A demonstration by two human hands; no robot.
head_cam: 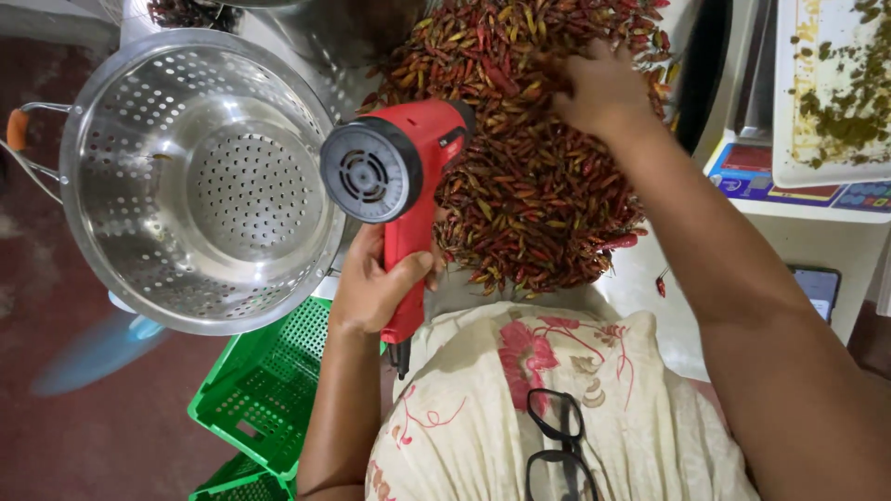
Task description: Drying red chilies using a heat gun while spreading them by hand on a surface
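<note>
Fingers [416, 269] of the left hand [376, 288] are wrapped tightly around the handle of a red hot-air blower [401, 176], pressed together on the grip with the thumb on the near side. The blower stands roughly upright in the fist; its round grey rear grille faces the camera and its barrel points far, toward the pile of dried red chillies [529, 139]. A short length of dark cord hangs from the bottom of the handle, just above a floral cream garment [520, 408].

The right hand [603, 88] lies palm-down on the far right part of the chilli pile. Its fingertips are sunk into the chillies, so it cannot be told whether they are spread or pinching anything. The right forearm runs from the near right corner up to the pile.

The chillies form a broad heap at centre, on a pale surface, just right of the blower. One stray chilli [661, 283] lies apart on the surface to the right of the heap.

At left, a large perforated steel colander [121, 121] sits close beside the blower. A green plastic crate [264, 390] is near and below it. Black-framed spectacles [557, 445] hang on the garment. At far right, a white tray [789, 111] carries green-brown residue.
</note>
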